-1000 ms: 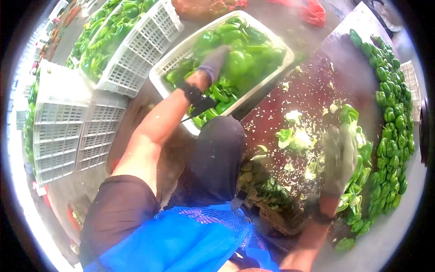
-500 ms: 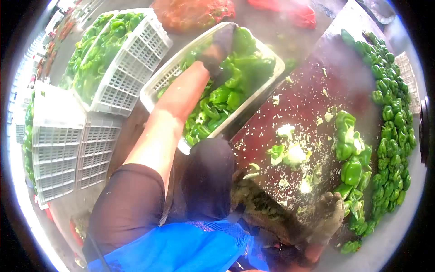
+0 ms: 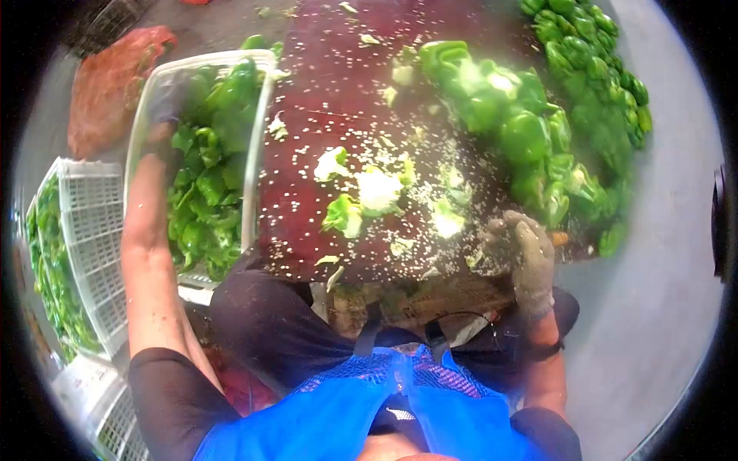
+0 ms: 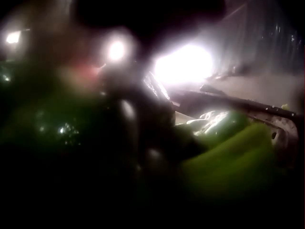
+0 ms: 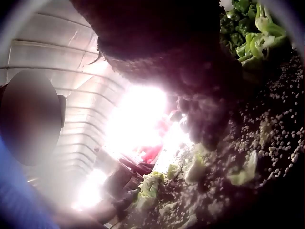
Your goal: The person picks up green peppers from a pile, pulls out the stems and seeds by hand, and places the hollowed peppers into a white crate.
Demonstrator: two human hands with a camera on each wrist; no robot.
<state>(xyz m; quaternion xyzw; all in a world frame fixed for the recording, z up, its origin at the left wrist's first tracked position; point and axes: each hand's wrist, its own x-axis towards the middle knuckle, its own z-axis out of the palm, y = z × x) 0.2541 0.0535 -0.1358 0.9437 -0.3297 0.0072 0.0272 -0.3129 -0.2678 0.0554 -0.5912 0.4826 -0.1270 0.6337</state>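
My left hand (image 3: 167, 100), blurred in a dark glove, reaches into the far left part of a white crate (image 3: 261, 146) of green peppers (image 3: 207, 184); whether its fingers hold anything is unclear. Green peppers (image 4: 228, 162) also fill the dark, blurred left wrist view. Gloved in a pale, seed-covered glove, my right hand (image 3: 530, 261) rests at the near edge of the dark red board (image 3: 307, 146), fingers loosely bent around nothing visible. Cut pepper pieces (image 3: 530, 138) lie just beyond it. The right wrist view shows this hand (image 5: 190, 86) in shadow above scattered seeds (image 5: 281, 129).
Pepper cores and scraps (image 3: 377, 190) with many seeds lie mid-board. Rows of whole peppers (image 3: 592, 84) line the far right. A red mesh sack (image 3: 115, 84) sits left of the crate, and another white crate (image 3: 88, 230) of peppers stands nearer on the left.
The head view has swung toward the right, placing the filled crate at the left. My left hand is still inside the crate; my right hand remains by the board's near edge.
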